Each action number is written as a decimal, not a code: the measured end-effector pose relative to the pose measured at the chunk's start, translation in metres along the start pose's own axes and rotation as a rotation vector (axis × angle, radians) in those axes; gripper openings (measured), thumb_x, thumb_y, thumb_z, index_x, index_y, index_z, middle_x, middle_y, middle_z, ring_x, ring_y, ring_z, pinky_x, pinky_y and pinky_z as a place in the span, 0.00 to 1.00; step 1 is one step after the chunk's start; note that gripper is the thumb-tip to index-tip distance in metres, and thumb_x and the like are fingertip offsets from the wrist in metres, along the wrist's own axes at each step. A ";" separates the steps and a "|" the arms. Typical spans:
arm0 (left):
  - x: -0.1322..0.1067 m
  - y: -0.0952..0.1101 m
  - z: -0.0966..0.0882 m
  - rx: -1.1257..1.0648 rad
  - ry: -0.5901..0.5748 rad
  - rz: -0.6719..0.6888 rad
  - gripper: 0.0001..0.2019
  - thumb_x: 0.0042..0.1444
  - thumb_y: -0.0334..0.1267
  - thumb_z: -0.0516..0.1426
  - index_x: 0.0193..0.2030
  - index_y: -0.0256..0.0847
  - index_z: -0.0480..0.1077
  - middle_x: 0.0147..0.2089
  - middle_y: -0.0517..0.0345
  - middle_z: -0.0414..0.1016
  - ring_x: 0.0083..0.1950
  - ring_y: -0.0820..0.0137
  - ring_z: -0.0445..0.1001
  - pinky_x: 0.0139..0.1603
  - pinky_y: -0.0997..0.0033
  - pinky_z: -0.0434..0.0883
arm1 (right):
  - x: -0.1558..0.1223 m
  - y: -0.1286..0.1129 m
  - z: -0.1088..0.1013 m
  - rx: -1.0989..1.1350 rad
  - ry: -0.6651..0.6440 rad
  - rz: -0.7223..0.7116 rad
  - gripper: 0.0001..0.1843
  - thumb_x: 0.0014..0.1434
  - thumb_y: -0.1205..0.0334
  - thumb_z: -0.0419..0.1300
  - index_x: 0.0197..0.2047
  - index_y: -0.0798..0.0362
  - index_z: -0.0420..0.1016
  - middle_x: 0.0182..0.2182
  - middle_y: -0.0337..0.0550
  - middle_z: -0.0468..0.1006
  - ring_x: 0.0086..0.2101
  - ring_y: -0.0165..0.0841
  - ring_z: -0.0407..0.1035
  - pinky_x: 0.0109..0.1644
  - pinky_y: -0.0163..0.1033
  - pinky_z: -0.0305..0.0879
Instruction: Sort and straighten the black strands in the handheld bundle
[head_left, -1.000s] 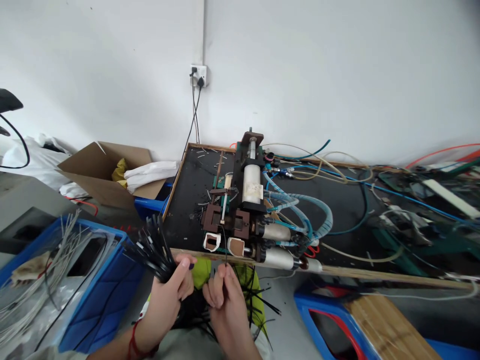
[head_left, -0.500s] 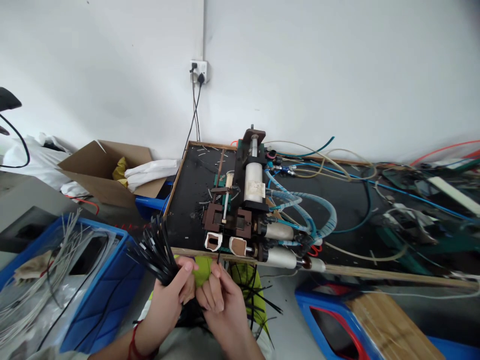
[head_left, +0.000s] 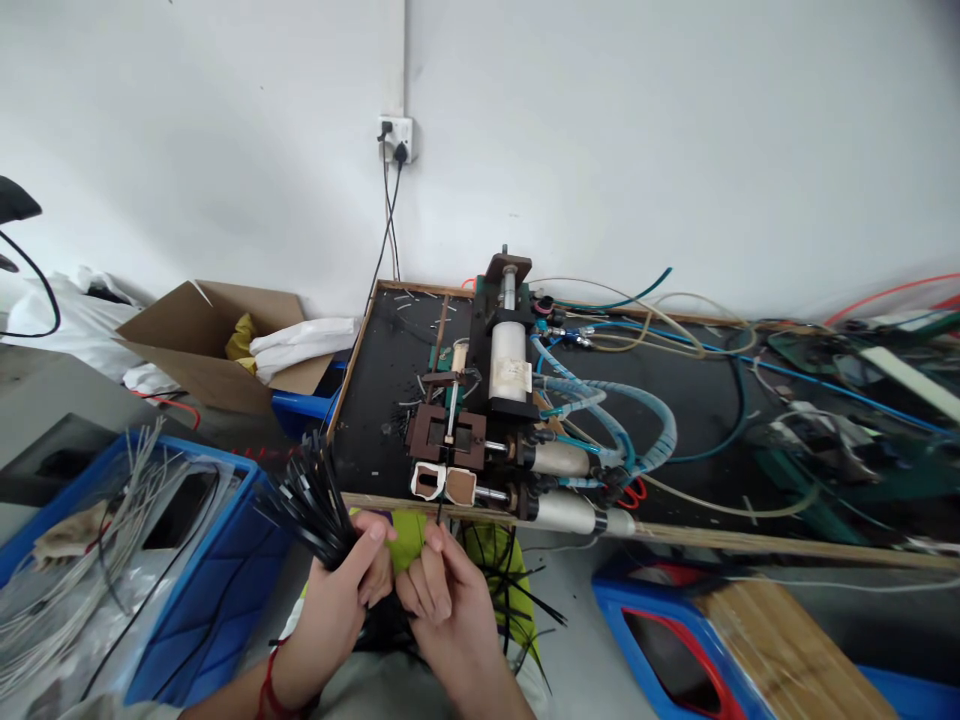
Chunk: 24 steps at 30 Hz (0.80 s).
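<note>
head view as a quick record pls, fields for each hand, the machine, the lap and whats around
left hand: gripping a bundle of black strands
right hand: pinching a thin black strand, which points up to the white-edged pads
machine: white-edged pads side by side at the bench's front edge; white cylinder farther back
lap: more black strands over yellow-green cloth
person's left: blue bin holding pale wires; open cardboard box beyond it
wall: socket with black plugs

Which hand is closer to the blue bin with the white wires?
Left. The left hand, gripping black wires, is to the right of the blue bin; the right hand is farther right.
</note>
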<state>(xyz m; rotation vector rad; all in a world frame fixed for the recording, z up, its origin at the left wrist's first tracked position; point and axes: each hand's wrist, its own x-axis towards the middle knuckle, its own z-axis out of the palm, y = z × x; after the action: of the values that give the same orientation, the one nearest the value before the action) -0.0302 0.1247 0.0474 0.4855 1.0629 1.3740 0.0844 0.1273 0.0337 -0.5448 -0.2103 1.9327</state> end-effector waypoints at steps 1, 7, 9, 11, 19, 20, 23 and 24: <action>0.000 0.000 0.000 -0.003 0.000 -0.002 0.17 0.54 0.49 0.68 0.30 0.38 0.71 0.13 0.74 0.52 0.15 0.81 0.45 0.17 0.79 0.50 | 0.000 0.000 0.001 0.005 -0.001 -0.001 0.15 0.64 0.51 0.62 0.31 0.50 0.67 0.09 0.23 0.51 0.15 0.27 0.36 0.23 0.34 0.45; -0.002 -0.003 -0.005 -0.017 -0.018 0.020 0.14 0.59 0.46 0.65 0.31 0.38 0.72 0.13 0.72 0.53 0.16 0.79 0.47 0.18 0.78 0.50 | -0.001 0.000 0.001 0.027 0.018 -0.025 0.14 0.63 0.53 0.64 0.31 0.51 0.69 0.09 0.24 0.53 0.15 0.26 0.35 0.22 0.33 0.46; -0.003 -0.003 -0.007 -0.038 -0.047 0.030 0.14 0.63 0.47 0.60 0.33 0.38 0.73 0.14 0.71 0.54 0.17 0.78 0.48 0.19 0.77 0.52 | -0.001 0.002 -0.001 -0.019 0.052 -0.062 0.14 0.63 0.52 0.64 0.32 0.51 0.70 0.10 0.24 0.54 0.15 0.26 0.36 0.22 0.33 0.47; -0.004 -0.003 -0.009 -0.065 -0.089 0.035 0.17 0.67 0.49 0.55 0.36 0.37 0.75 0.14 0.69 0.55 0.17 0.77 0.49 0.21 0.76 0.54 | -0.001 0.006 -0.003 -0.125 0.107 -0.141 0.15 0.65 0.49 0.63 0.33 0.51 0.70 0.10 0.24 0.57 0.15 0.26 0.39 0.23 0.33 0.49; -0.010 -0.006 -0.007 -0.041 -0.194 0.048 0.20 0.66 0.52 0.55 0.35 0.37 0.77 0.13 0.70 0.50 0.16 0.77 0.45 0.20 0.74 0.51 | -0.045 -0.017 -0.053 -0.932 0.299 -0.354 0.24 0.65 0.40 0.58 0.33 0.52 0.76 0.19 0.41 0.77 0.22 0.34 0.68 0.28 0.37 0.64; -0.012 -0.007 -0.008 -0.022 -0.208 0.043 0.21 0.65 0.53 0.55 0.34 0.38 0.77 0.13 0.70 0.49 0.16 0.76 0.45 0.20 0.74 0.51 | -0.058 -0.027 -0.070 -1.061 0.337 -0.353 0.24 0.65 0.39 0.57 0.32 0.52 0.78 0.23 0.45 0.79 0.25 0.37 0.72 0.31 0.39 0.67; -0.020 -0.009 -0.010 0.066 -0.264 0.013 0.23 0.65 0.56 0.55 0.33 0.38 0.78 0.15 0.69 0.49 0.18 0.76 0.46 0.21 0.72 0.48 | -0.096 -0.061 -0.125 -1.561 0.561 -0.202 0.27 0.63 0.38 0.54 0.27 0.50 0.79 0.25 0.51 0.82 0.28 0.46 0.76 0.32 0.44 0.68; -0.023 -0.009 -0.011 0.101 -0.289 0.003 0.23 0.65 0.56 0.55 0.33 0.37 0.78 0.15 0.69 0.49 0.18 0.75 0.46 0.22 0.71 0.47 | -0.107 -0.072 -0.139 -1.745 0.654 -0.066 0.26 0.60 0.39 0.57 0.21 0.49 0.77 0.20 0.52 0.80 0.24 0.47 0.76 0.28 0.44 0.66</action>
<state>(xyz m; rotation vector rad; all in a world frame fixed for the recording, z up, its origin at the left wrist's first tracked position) -0.0307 0.0978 0.0420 0.7368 0.8962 1.2135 0.2433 0.0472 -0.0310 -2.1368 -1.4535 0.9459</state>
